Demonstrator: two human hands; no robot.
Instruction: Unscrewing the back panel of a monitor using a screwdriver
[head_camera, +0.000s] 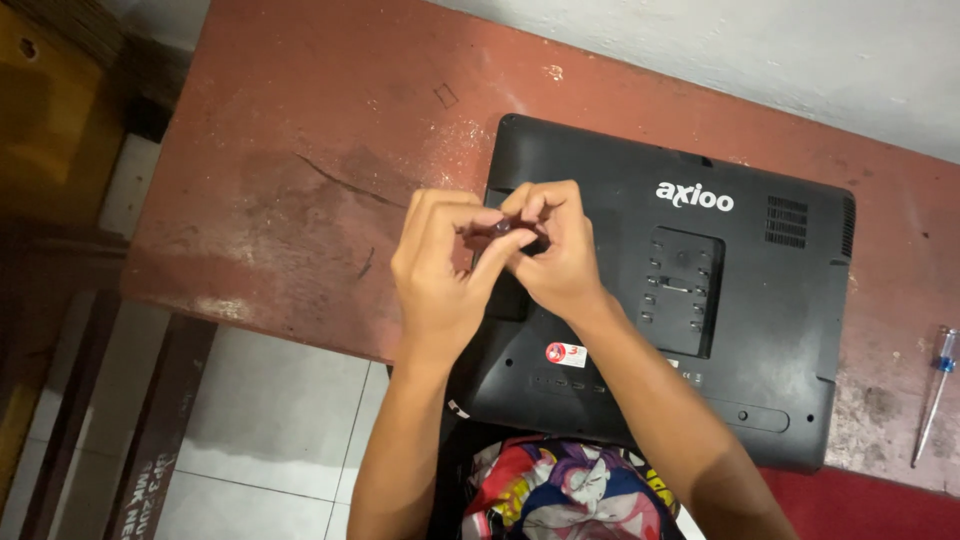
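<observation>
Head view: the left hand (440, 265) and right hand (553, 250), fingertips pinched together on a small dark part (503, 229) whose axis could not be told, met over the face-down black monitor (740, 330), long axis running ten to four o'clock on the red table (300, 150), a screwdriver (935, 395) at four o'clock.

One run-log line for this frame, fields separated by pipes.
left hand: pinching small dark part | right hand: pinching same part | under hands: black laptop bottom-up on red table | screwdriver lying apart
</observation>
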